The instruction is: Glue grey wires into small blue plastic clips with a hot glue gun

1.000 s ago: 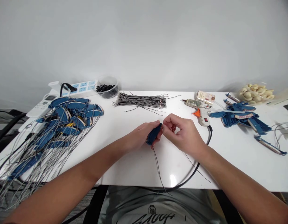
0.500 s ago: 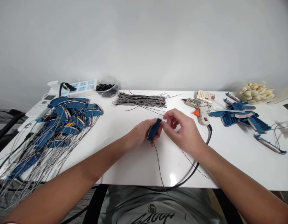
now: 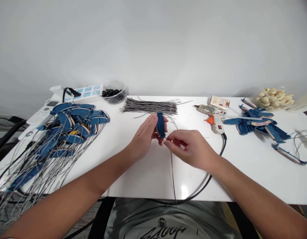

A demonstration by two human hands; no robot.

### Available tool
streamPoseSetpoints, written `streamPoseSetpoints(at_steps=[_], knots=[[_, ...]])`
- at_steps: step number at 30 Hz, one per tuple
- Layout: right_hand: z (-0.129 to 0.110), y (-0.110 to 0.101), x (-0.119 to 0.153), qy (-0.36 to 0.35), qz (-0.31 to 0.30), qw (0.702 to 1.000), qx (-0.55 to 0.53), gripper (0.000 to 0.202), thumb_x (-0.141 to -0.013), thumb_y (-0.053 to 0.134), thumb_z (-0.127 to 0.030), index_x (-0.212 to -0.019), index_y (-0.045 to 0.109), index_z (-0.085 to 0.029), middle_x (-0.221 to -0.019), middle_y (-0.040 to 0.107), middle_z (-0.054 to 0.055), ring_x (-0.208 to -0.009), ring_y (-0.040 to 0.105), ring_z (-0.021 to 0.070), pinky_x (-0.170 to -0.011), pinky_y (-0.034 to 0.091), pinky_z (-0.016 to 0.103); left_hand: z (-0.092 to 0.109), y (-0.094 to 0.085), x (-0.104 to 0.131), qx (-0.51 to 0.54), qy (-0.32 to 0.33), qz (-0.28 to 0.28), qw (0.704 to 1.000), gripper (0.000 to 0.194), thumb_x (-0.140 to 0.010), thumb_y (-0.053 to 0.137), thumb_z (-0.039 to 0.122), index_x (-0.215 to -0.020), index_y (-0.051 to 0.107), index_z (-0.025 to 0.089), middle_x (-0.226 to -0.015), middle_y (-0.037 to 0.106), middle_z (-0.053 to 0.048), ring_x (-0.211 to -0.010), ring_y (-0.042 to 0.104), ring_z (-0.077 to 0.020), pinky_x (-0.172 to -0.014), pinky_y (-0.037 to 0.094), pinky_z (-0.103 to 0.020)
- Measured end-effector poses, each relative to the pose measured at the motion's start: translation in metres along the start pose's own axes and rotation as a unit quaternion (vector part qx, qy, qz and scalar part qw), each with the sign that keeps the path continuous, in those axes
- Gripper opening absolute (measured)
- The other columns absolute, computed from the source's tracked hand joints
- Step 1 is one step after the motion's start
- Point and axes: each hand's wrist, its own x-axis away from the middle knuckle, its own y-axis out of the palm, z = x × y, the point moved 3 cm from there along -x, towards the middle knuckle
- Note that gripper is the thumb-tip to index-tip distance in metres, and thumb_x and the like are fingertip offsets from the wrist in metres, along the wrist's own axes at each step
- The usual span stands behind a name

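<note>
My left hand [image 3: 148, 132] is closed around a small, curved blue piece [image 3: 160, 124], held nearly upright above the middle of the table. Close to its lower end, my right hand [image 3: 184, 143] pinches a thin dark wire [image 3: 172, 172] between thumb and forefinger. The wire trails down toward the table's front edge. Part of the blue piece's back lies hidden behind my left fingers. Beyond both hands lies a bundle of thin wires [image 3: 149, 106].
On the left are blue pieces with wires [image 3: 68, 132], a power strip [image 3: 87, 93] and a tub of small black parts [image 3: 114, 94]. To the right sit a glue gun [image 3: 213, 116] with its black cord, more blue pieces [image 3: 260, 124] and a bag of pale pieces [image 3: 275, 99].
My left hand has raised the blue piece slightly and turned it more upright. My right hand has moved down from the piece's upper end to its lower end.
</note>
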Motion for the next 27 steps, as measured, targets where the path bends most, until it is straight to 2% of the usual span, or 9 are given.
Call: streamPoseSetpoints(at_steps=[4,10,17,22,27], knots=[[-0.0002,-0.0041,0.0003,0.021,0.009,0.999,-0.048,0.019,-0.097,0.06,-0.022,-0.081,0.068,-0.019,-0.067,0.056,-0.005,-0.059,0.043,0.0081,-0.054,0.033,0.025,0.0002,0.0027,0.0017,-0.001,0.016,-0.026,1.0,0.042,-0.109,0.044,0.058,-0.11,0.062,0.021,-0.093,0.061,-0.003,-0.074,0.06,-0.0139,-0.061,0.054,-0.025],[-0.0016,-0.005,0.0008,0.018,0.006,0.998,-0.056,0.021,-0.098,0.054,-0.021,-0.077,0.056,-0.019,-0.069,0.057,-0.005,-0.059,0.04,0.0082,-0.054,0.033,0.025,0.0013,0.0038,0.0048,-0.009,0.022,-0.041,0.999,0.042,-0.109,0.044,0.058,-0.113,0.062,0.021,-0.096,0.061,-0.004,-0.077,0.06,-0.0144,-0.063,0.055,-0.026],[-0.0017,-0.0048,0.0017,-0.007,-0.012,0.995,-0.094,0.019,-0.093,0.055,-0.01,-0.075,0.055,-0.019,-0.075,0.065,-0.007,-0.059,0.042,0.0064,-0.053,0.032,0.022,0.0035,0.0053,0.0056,-0.016,0.044,-0.067,0.997,0.034,-0.109,0.049,0.051,-0.119,0.065,0.023,-0.1,0.062,-0.003,-0.079,0.062,-0.0129,-0.065,0.057,-0.026],[-0.0003,-0.004,0.0012,-0.007,-0.038,0.993,-0.11,0.019,-0.088,0.056,-0.005,-0.074,0.052,-0.018,-0.085,0.071,-0.007,-0.061,0.044,0.0058,-0.055,0.034,0.021,0.0005,0.0041,0.0029,-0.016,0.046,-0.1,0.994,0.034,-0.109,0.05,0.049,-0.117,0.067,0.02,-0.091,0.061,-0.003,-0.074,0.061,-0.0125,-0.063,0.058,-0.026],[0.001,-0.004,-0.0002,-0.005,-0.036,0.993,-0.108,0.019,-0.086,0.056,-0.005,-0.072,0.053,-0.018,-0.079,0.069,-0.007,-0.06,0.045,0.0064,-0.054,0.033,0.022,0.0012,0.0058,0.0025,-0.014,0.042,-0.118,0.992,0.035,-0.108,0.054,0.05,-0.117,0.067,0.019,-0.089,0.063,-0.004,-0.072,0.062,-0.0129,-0.062,0.059,-0.026]])
